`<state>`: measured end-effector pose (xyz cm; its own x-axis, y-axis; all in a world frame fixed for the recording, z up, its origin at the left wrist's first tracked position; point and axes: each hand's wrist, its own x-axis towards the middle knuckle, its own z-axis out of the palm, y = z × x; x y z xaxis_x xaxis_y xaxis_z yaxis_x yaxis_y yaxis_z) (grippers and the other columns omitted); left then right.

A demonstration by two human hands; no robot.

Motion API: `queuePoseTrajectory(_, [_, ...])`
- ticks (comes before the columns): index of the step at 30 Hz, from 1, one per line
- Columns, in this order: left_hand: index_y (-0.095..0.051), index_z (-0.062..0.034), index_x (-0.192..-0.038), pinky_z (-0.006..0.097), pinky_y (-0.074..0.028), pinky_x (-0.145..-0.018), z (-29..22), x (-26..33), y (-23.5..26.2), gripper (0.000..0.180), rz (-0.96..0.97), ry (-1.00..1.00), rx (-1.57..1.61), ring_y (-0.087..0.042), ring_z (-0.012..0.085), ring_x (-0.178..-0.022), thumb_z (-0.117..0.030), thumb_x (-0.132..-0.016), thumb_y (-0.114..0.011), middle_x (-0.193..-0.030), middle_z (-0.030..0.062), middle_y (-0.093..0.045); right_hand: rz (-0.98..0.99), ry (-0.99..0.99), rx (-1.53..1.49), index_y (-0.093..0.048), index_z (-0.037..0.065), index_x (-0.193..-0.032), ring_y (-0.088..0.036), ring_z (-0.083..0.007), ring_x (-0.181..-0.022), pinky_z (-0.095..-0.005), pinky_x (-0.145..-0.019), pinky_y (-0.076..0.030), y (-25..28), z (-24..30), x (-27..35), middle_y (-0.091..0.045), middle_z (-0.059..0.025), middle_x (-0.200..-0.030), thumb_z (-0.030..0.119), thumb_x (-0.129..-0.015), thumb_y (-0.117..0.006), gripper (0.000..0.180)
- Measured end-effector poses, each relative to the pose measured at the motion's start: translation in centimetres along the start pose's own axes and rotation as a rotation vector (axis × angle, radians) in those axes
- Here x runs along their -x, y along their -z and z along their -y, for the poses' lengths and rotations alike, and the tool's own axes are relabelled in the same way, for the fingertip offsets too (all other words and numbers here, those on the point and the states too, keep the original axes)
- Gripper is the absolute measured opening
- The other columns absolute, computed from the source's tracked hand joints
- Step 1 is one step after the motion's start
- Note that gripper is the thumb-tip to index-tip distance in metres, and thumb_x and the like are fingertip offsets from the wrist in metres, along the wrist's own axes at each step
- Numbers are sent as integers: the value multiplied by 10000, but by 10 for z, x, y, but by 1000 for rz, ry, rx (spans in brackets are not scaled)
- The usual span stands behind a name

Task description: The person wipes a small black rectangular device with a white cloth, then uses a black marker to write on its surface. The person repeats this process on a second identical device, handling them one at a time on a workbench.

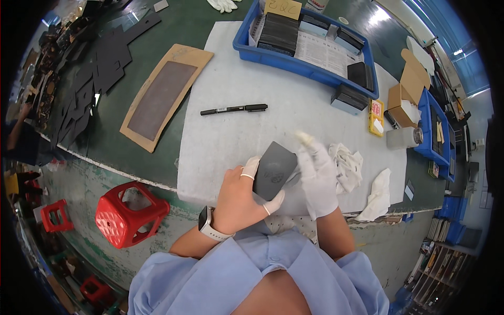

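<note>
While left hand (239, 197) grips flat dark-grey slab (274, 170), gloved right hand (317, 176) blurred.

Hidden, blurred and cut-off parts at the desk (236, 131)

The right hand (319, 176) is smeared by motion, its raised fingertip (304, 138) a pale blur; the left hand (242, 197) covers the lower left part of the dark flat case (275, 169), and the marking on the case's face is too faint to make out; the blue bin (294, 62) loses its far rim at the top edge, the white glove (223, 4) there is cut off too, and the dark clutter at the left rim (44, 79) is too small and bent to tell apart
</note>
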<state>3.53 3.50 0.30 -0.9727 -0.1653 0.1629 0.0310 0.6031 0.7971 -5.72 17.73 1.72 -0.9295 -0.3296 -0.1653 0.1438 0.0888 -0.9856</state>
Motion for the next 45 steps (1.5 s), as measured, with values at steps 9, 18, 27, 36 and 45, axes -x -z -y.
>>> queuePoseTrajectory(9, [-493, -4, -1223, 357, -413, -720, -13, 3, 6, 685, 112, -69, -23, -515, 309, -735, -210, -623, -752, -833, 134, -583, 333, -227, -80, -436, 6, -1304, -612, -114, -815, -246, -728, -492, 12, 24, -9, -637, -37, -894, 108, -796, -698, 580])
queuePoseTrajectory(18, [-490, 2, -1223, 346, -401, -754, -12, 5, 8, 688, 224, -109, 69, -558, 303, -771, -186, -610, -741, -900, 136, -606, 475, -169, -36, -499, 15, -1255, -572, -53, -764, -198, -659, -460, 31, 15, -10, -641, -34, -917, 58, -849, -632, 429])
queuePoseTrajectory(27, [-466, 6, -1261, 365, -428, -847, -12, 2, 14, 726, 313, -145, 123, -561, 320, -947, -165, -625, -772, -1102, 158, -584, 516, -177, 257, -516, 15, -1252, -596, -102, -854, -241, -790, -478, 38, 33, -9, -630, -48, -971, 48, -880, -599, 383])
queuePoseTrajectory(36, [-383, 97, -1271, 394, -455, -660, -8, 3, 0, 974, 58, -15, -204, -545, 314, -734, -447, -594, -824, -886, 186, -576, -29, -115, 39, -435, -25, -1341, -579, -74, -870, -226, -763, -471, 1, 4, 8, -640, -61, -1015, 170, -892, -601, 516])
queuePoseTrajectory(45, [-373, 80, -1323, 378, -426, -667, -1, 4, -6, 895, -56, -99, -38, -541, 294, -739, -288, -630, -804, -876, 146, -586, 330, -373, -278, -537, -29, -1183, -619, -114, -866, -262, -750, -514, -15, 5, 22, -654, -67, -972, 71, -791, -703, 437])
